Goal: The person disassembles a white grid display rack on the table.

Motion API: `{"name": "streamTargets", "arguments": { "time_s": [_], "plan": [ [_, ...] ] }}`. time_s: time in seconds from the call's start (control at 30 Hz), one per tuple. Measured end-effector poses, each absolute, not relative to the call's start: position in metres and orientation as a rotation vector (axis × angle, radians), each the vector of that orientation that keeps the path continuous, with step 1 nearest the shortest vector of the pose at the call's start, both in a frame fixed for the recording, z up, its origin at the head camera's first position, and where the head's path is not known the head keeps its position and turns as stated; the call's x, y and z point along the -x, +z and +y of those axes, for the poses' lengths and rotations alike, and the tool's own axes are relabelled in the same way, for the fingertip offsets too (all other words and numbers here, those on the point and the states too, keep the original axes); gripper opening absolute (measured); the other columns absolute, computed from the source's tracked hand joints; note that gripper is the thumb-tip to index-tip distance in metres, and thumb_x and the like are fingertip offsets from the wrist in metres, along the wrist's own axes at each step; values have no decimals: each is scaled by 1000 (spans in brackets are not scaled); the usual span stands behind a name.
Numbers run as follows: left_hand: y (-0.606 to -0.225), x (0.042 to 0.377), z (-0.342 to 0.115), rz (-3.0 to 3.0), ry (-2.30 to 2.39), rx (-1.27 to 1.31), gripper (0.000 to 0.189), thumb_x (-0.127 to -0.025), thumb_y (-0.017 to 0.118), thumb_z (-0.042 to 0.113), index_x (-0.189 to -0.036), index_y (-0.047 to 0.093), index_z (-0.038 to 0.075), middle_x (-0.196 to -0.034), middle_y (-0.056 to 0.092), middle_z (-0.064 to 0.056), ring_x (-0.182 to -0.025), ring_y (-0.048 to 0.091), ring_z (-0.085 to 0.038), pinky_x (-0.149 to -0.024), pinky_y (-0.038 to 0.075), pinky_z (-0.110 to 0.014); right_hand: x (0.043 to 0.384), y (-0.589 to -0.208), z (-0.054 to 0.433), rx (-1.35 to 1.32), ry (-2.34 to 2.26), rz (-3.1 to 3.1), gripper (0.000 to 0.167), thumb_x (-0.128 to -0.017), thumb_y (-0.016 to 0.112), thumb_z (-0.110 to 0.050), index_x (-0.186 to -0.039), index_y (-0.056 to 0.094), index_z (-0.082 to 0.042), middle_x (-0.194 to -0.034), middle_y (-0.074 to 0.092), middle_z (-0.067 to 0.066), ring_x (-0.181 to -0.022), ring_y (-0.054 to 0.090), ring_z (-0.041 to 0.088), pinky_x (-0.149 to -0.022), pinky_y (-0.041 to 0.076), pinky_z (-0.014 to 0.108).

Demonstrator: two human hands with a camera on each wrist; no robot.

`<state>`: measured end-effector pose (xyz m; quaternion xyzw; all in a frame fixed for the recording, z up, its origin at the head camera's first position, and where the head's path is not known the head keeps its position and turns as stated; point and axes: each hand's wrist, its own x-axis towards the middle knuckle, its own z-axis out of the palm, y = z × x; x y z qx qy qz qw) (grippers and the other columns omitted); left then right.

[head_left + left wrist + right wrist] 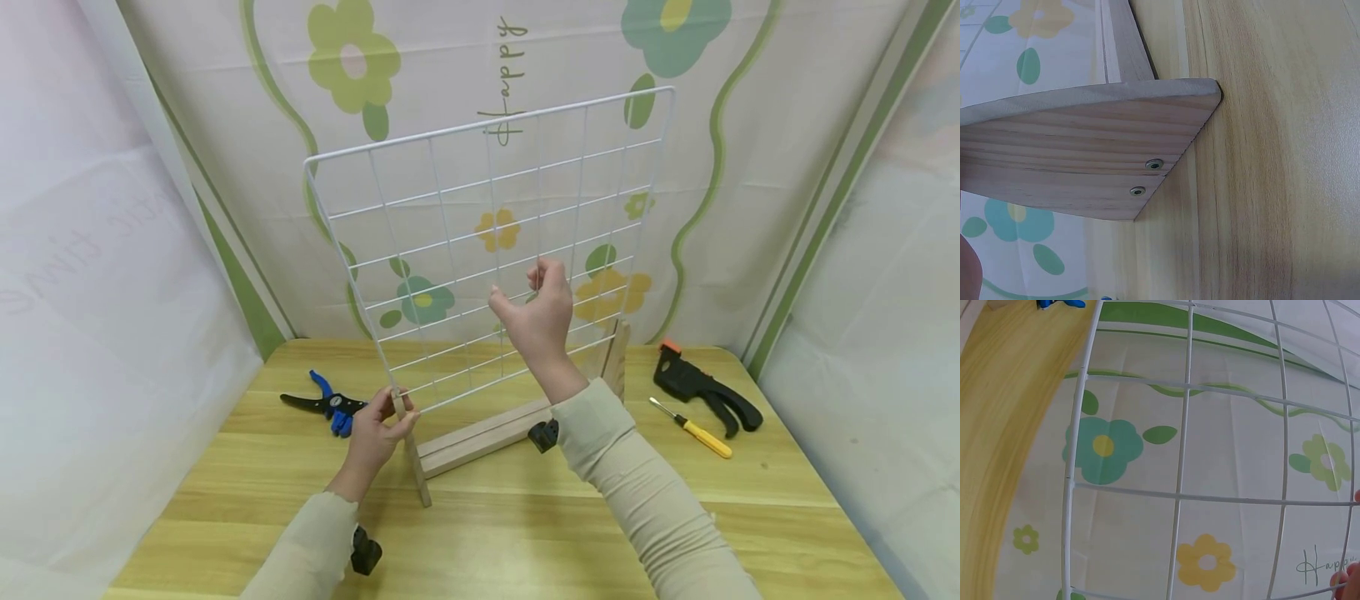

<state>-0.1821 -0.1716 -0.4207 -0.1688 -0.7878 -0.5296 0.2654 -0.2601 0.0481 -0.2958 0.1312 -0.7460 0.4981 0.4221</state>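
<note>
The white wire grid [492, 179] stands above the wooden stand [487, 435], lower corners at its left and right uprights. The left hand [375, 429] has its fingers clamped on the left upright's top; the right hand [542, 321] holds thumb and forefinger apart before the grid, any grip on the wires indeterminable.

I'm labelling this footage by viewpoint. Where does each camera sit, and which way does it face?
Head: worn on the head, facing forward and down at the white wire grid panel; sleeves, left hand and right hand show.
Left wrist: worn there, facing the wooden side board and tabletop; a sliver of that hand at the left edge.
Right wrist: worn there, facing the floral backdrop through the panel's wires; fingertips at the right edge.
Shared: head and right wrist show "Happy" lettering.
</note>
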Motion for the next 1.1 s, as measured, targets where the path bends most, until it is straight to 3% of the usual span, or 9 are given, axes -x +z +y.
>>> {"name": "streamTargets", "arguments": {
  "time_s": [0.2,0.3,0.53,0.77,1.1],
  "plan": [
    [-421,183,-172,-2134,-1448,449,23,-74,68,-12,-93,58,-7,-77,62,-18,-79,67,-27,-63,53,-18,260,-293,48,-330,1241,-1854,48,-68,76,-15,-100,46,5,-85,49,13,-80,48,28,-71,40,33],
    [-421,183,-172,-2139,-1448,439,23,-74,68,-12,-94,58,-6,-77,62,-16,-79,67,-25,-62,54,-22,260,-292,48,-328,1244,-1858,48,-68,76,-16,-100,46,5,-85,49,13,-81,48,28,-72,41,33],
    [-421,182,-172,-2136,-1423,458,22,-73,68,-13,-92,58,-7,-77,62,-18,-79,66,-31,-63,52,-16,260,-291,49,-322,1243,-1873,48,-69,76,-17,-100,45,3,-86,49,12,-82,48,28,-72,40,34],
    [-420,182,-171,-2158,-1442,416,22,-74,68,-11,-93,59,-6,-78,63,-16,-80,66,-30,-61,55,-31,260,-289,48,-312,1241,-1875,48,-69,76,-18,-100,45,3,-86,48,10,-82,47,26,-71,40,33],
    [-420,182,-172,-2153,-1438,444,21,-75,68,-12,-93,59,-7,-80,63,-22,-80,65,-38,-63,56,-33,261,-287,48,-321,1250,-1853,48,-67,76,-15,-98,45,3,-85,48,11,-81,47,27,-72,40,33]
  ]
}}
